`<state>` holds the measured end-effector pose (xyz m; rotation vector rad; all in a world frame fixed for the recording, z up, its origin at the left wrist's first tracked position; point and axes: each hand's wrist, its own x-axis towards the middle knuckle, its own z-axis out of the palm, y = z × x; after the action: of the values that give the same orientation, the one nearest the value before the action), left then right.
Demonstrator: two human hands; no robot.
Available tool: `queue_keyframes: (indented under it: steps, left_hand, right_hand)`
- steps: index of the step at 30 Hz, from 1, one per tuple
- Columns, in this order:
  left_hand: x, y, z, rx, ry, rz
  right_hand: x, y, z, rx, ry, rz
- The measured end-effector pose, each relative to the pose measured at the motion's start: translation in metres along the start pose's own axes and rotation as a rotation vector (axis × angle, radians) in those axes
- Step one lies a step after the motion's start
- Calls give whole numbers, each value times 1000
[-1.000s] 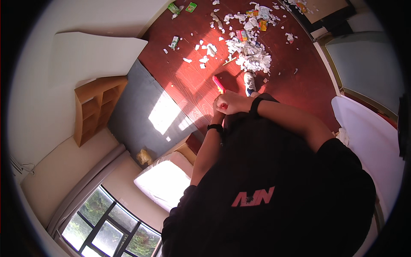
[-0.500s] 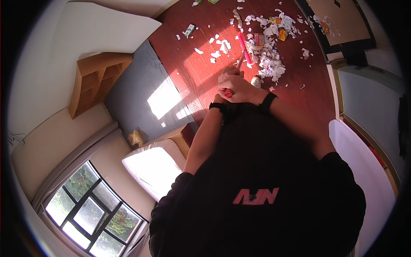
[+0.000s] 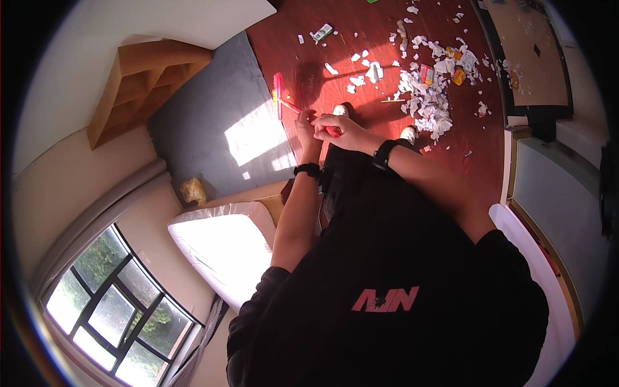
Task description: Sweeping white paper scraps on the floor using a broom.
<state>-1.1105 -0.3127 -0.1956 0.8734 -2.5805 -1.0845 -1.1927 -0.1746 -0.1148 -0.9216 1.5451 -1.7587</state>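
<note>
A broom with a pink head and a red handle slants across the front of my body. Its head is over the left edge of the red floor, beside the grey strip. My left hand is closed round the handle on the side nearer the head. Next to it, my right hand grips the handle end, whose red tip shows at the fist. Torn white paper lies heaped to the right of my hands, with scraps scattered beyond. Two light-coloured shoes, one a white shoe, stand below my hands.
Yellow-and-red packets lie among the paper, and a green-and-white box lies farther left. A wooden shelf unit stands at left, near a white mattress and a yellow bag. A dark-framed board stands at right.
The broom head has swung from beside the paper heap to the left, toward the grey floor. Both hands have shifted left with the handle, and the view has turned a little.
</note>
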Motion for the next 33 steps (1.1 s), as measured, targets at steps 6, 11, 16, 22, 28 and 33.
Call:
queue_keyframes:
  steps: [6, 11, 16, 22, 28, 33]
  left_hand:
    - [27, -98, 0, 16, -283, 2]
    - [47, -87, 13, -352, -577, -147]
    - [49, -24, 49, -711, -705, -46]
    - [62, 13, 53, -824, -928, 40]
    - [70, 36, 42, -676, -984, 206]
    - [74, 59, 36, -548, -961, 344]
  right_hand:
    - [58, 39, 37, -271, -114, 77]
    - [61, 8, 20, -371, -197, 261]
    - [40, -27, -10, -607, -62, 298]
    - [37, -33, 1, -1133, -129, 378]
    - [49, -33, -4, -1045, -53, 340]
    - [49, -64, -19, -666, 207, 166]
